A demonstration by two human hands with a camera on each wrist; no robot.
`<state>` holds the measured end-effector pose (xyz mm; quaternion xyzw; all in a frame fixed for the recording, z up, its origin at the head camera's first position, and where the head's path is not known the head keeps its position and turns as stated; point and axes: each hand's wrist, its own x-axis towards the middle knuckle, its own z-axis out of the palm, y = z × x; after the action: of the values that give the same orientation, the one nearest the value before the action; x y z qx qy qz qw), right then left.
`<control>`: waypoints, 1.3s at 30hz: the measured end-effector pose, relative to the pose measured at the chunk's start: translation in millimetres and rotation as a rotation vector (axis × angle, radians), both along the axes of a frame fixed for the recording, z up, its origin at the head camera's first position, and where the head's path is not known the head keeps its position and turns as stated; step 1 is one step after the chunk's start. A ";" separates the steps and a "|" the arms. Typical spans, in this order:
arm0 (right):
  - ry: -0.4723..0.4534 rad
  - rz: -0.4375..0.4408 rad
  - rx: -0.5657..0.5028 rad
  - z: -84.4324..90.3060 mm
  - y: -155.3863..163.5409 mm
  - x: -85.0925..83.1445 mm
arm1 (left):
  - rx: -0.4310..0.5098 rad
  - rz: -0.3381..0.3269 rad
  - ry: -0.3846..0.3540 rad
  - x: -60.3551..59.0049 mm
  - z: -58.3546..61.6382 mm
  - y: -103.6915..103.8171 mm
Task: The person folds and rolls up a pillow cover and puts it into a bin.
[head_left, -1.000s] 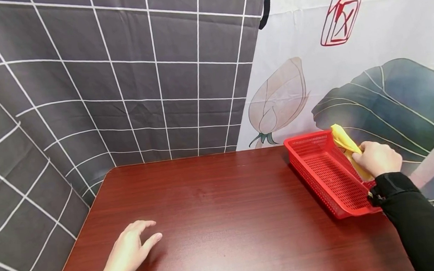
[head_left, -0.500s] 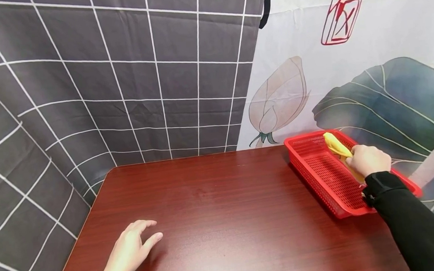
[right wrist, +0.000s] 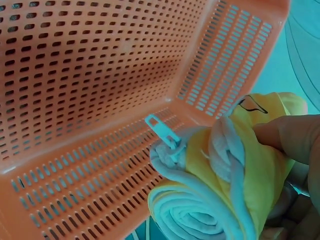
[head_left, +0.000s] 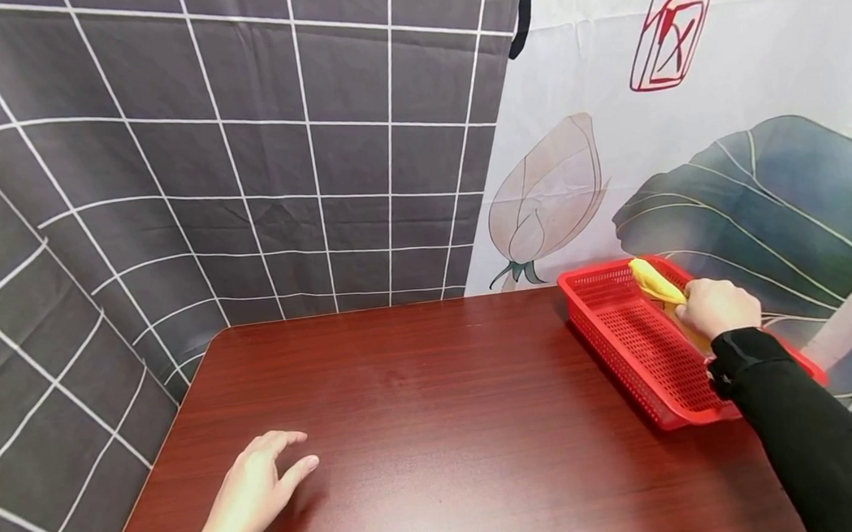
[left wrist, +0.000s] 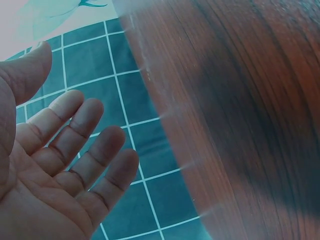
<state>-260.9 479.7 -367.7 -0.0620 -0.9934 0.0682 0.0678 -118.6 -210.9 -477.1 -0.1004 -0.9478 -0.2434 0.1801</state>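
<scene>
My right hand (head_left: 721,306) grips a yellow zippered cloth pouch (head_left: 656,281) over the far right part of a red plastic basket (head_left: 623,372). In the right wrist view, the pouch (right wrist: 260,160) has pale piping, a coiled pale end and a white zipper pull; a thin black line marks its yellow cloth. My thumb presses on its side, and the curled fingers are partly hidden behind it. Whether the pouch touches the basket floor, I cannot tell. My left hand (head_left: 253,496) hovers by the table's front left, fingers relaxed and apart from the thumb, holding nothing.
The basket stands on a reddish-brown wooden table (head_left: 405,397) near its right side, close to the back. A dark gridded cloth (head_left: 346,157) hangs behind and to the left. A white cloth (head_left: 553,71) with lotus prints hangs behind the basket.
My right hand has moved left with the pouch, from the basket's right rim to over its inside. During the last half second it shifted only slightly. The left hand has stayed put.
</scene>
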 end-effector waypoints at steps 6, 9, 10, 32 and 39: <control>-0.047 0.006 -0.002 4.3 4.2 -5.4 | -0.001 0.000 0.009 0.5 -0.1 -0.8; -0.060 -0.008 -0.001 5.6 7.4 -8.3 | -0.005 0.002 0.008 0.4 -0.1 -1.4; -0.067 -0.012 -0.001 5.6 8.4 -9.0 | -0.006 0.001 0.008 0.2 -0.2 -1.4; -0.300 0.150 0.037 -34.9 -1.7 -23.3 | -0.022 -0.002 0.139 -5.9 -4.6 2.1; -0.348 0.193 0.040 -53.7 -18.7 -23.2 | -0.033 0.000 0.149 -7.0 -6.9 4.1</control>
<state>-284.1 460.9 -421.4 0.0241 -0.9926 0.0430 -0.1106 -125.6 -206.8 -484.0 -0.1214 -0.9356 -0.2195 0.2485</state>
